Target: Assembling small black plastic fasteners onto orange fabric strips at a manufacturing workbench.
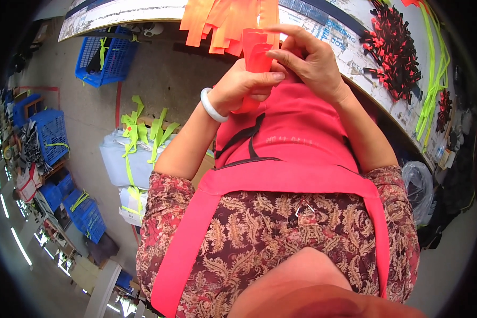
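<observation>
A bundle of red-orange fabric strips (257,57) stands upright in my left hand (244,85), its fingers and thumb closed around the lower part. The strips' upper ends are stepped and slightly fanned. My right hand (312,61) is beside the bundle, thumb tip at its right edge and index finger stretched out near the top, apart from the thumb; its other fingers are partly hidden. Just beyond, a pile of orange strips (217,24) hangs over the table edge. A white bangle (212,106) circles my left wrist.
The worn white worktable (350,47) bears a heap of small black-and-red pieces (392,53) and long yellow-green strips (434,74) at right. On the floor at left are blue crates (103,58) and pale bundles tied with yellow-green strips (122,159). A clear plastic bag (418,191) is at right.
</observation>
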### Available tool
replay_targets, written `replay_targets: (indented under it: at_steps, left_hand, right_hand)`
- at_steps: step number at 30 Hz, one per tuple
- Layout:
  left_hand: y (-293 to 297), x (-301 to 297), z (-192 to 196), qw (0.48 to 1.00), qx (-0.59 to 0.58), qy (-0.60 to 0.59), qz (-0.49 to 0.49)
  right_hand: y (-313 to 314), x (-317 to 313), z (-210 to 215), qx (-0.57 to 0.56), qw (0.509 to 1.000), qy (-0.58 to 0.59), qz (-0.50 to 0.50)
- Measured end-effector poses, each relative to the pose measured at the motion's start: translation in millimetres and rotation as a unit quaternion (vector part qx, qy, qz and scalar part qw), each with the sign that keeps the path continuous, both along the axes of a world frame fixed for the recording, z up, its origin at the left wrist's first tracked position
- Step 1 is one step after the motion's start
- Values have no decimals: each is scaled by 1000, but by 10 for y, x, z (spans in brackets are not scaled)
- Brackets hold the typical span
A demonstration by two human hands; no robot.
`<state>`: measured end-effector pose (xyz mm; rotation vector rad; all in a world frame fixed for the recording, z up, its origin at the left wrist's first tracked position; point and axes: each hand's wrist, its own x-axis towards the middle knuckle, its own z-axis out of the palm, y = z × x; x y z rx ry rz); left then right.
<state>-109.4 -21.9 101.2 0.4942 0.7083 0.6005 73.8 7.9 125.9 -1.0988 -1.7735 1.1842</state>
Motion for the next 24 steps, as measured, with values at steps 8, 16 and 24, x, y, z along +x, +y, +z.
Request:
replay_targets:
  at_steps: [8,16,24]
  left_hand:
    - [-67,61,-60,997,-14,-11,-73]
    - [-92,101,39,996,26,13,-85]
    - [-133,123,0,986,41,-4,-161]
  right_hand:
    - [19,141,-142,-48,998,33,24]
    - [-16,233,-124,1,999,34,-34]
    - [19,246,-129,-55,994,94,-14]
